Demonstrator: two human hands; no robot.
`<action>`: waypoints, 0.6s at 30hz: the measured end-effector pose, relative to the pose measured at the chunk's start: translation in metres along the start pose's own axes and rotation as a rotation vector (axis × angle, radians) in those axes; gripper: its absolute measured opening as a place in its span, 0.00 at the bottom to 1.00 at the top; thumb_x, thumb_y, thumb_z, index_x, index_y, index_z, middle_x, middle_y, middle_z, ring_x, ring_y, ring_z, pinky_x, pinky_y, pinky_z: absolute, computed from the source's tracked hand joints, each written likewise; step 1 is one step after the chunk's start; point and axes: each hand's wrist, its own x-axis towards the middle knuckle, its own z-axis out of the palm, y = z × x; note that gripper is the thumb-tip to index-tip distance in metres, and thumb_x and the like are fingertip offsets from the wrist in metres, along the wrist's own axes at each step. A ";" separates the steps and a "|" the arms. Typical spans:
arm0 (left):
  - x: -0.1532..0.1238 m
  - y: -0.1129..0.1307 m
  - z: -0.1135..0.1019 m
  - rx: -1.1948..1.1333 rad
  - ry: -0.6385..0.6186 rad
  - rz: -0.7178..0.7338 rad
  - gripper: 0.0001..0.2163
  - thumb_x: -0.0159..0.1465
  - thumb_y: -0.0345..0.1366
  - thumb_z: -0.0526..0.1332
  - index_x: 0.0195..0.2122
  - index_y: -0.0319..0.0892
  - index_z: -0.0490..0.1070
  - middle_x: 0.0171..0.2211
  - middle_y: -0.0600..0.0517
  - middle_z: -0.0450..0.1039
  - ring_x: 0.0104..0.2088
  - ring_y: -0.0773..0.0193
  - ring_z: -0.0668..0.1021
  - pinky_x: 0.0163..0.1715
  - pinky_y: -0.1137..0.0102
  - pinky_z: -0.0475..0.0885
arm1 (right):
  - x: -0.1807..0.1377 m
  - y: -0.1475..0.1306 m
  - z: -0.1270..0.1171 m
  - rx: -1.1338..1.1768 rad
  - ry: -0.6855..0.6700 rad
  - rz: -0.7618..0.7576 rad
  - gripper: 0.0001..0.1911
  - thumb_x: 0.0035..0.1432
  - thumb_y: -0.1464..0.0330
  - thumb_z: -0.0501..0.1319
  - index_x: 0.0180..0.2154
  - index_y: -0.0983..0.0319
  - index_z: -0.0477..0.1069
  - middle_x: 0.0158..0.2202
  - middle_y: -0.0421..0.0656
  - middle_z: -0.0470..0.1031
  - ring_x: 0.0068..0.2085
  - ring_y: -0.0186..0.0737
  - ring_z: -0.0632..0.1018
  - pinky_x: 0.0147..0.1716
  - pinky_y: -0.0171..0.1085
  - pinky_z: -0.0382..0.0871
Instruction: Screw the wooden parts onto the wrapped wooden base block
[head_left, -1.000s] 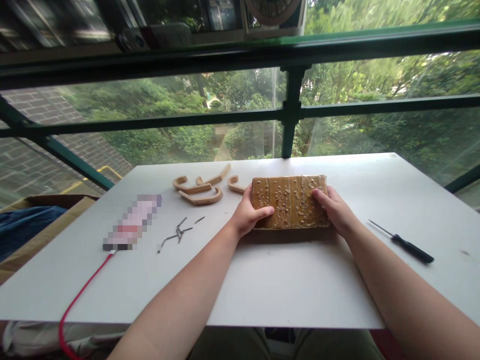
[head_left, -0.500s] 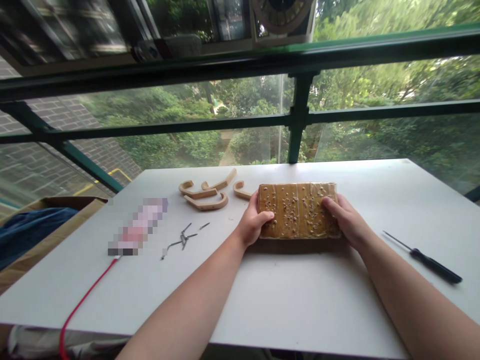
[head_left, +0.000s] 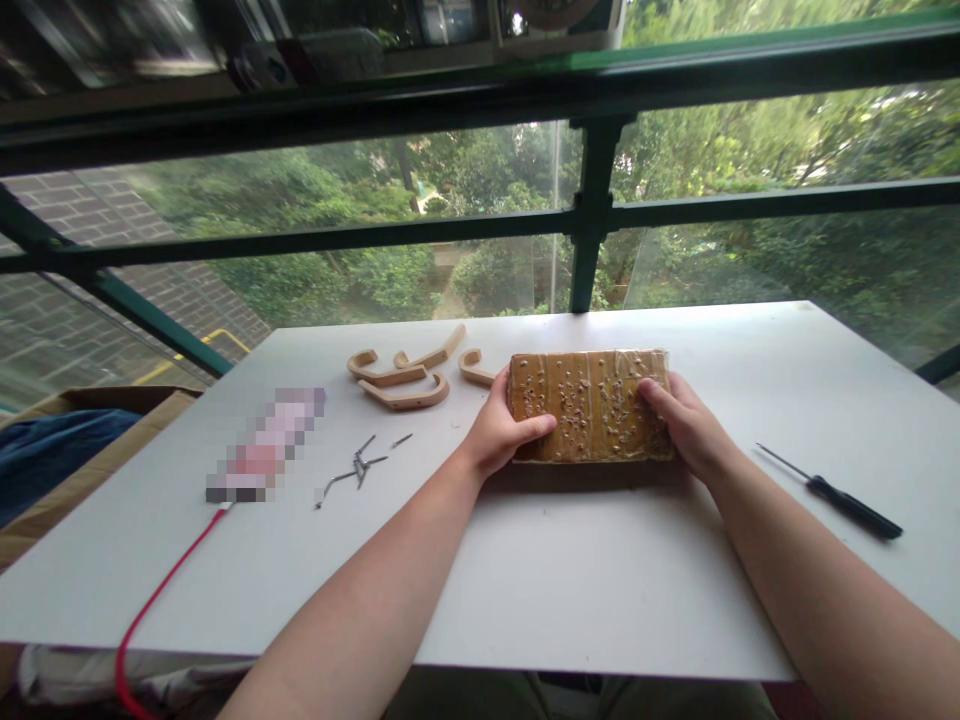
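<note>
Between my two hands is a brown, tape-wrapped block [head_left: 592, 410] that looks like a cardboard box, its near face dotted with many small punctured holes. My left hand [head_left: 506, 428] grips its left end, thumb lying across the face. At the right end, my right hand [head_left: 686, 415] holds on with its thumb pressed near the upper corner. Fingers behind the block are hidden. Curved wooden hooks [head_left: 409, 393] lie to the left of it, and another wooden hook [head_left: 474, 368] is partly covered by my left hand.
Several screws [head_left: 360, 467] and a bent hex key [head_left: 330, 486] lie on the white table [head_left: 585, 580]. A black-handled screwdriver [head_left: 855, 508] rests at the right. On the left is a blurred-out device [head_left: 262, 450] with a red cable [head_left: 161, 590]. A cardboard box [head_left: 161, 400] with blue cloth stands beyond the left edge.
The view has tilted slightly, so everything on the table sits a little higher and further left. My hands keep the same hold on the block; the left thumb reaches slightly further over its face.
</note>
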 end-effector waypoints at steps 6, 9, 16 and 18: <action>0.002 -0.002 0.000 0.009 0.000 0.008 0.40 0.46 0.33 0.72 0.59 0.44 0.55 0.54 0.42 0.68 0.54 0.47 0.72 0.54 0.53 0.65 | 0.003 0.004 -0.003 0.013 -0.044 0.012 0.24 0.54 0.50 0.60 0.49 0.54 0.65 0.41 0.42 0.75 0.42 0.47 0.77 0.41 0.45 0.73; 0.003 -0.001 0.000 0.012 -0.002 -0.001 0.40 0.46 0.33 0.72 0.59 0.44 0.55 0.54 0.42 0.68 0.53 0.47 0.72 0.54 0.53 0.66 | 0.004 0.006 -0.004 0.015 -0.040 0.008 0.25 0.54 0.50 0.60 0.49 0.55 0.65 0.41 0.42 0.75 0.42 0.47 0.77 0.41 0.45 0.73; 0.001 0.005 0.003 0.002 0.026 -0.079 0.41 0.44 0.33 0.73 0.58 0.43 0.56 0.51 0.42 0.70 0.52 0.47 0.73 0.54 0.52 0.66 | 0.001 0.007 -0.002 -0.008 0.004 -0.094 0.24 0.54 0.51 0.60 0.49 0.55 0.65 0.41 0.42 0.75 0.42 0.46 0.76 0.40 0.44 0.72; 0.000 0.005 0.004 0.005 0.049 -0.089 0.42 0.44 0.33 0.73 0.59 0.43 0.56 0.51 0.43 0.70 0.51 0.48 0.74 0.54 0.52 0.66 | 0.001 0.008 -0.001 -0.021 0.019 -0.115 0.23 0.55 0.51 0.60 0.48 0.55 0.65 0.41 0.42 0.75 0.42 0.46 0.75 0.41 0.44 0.71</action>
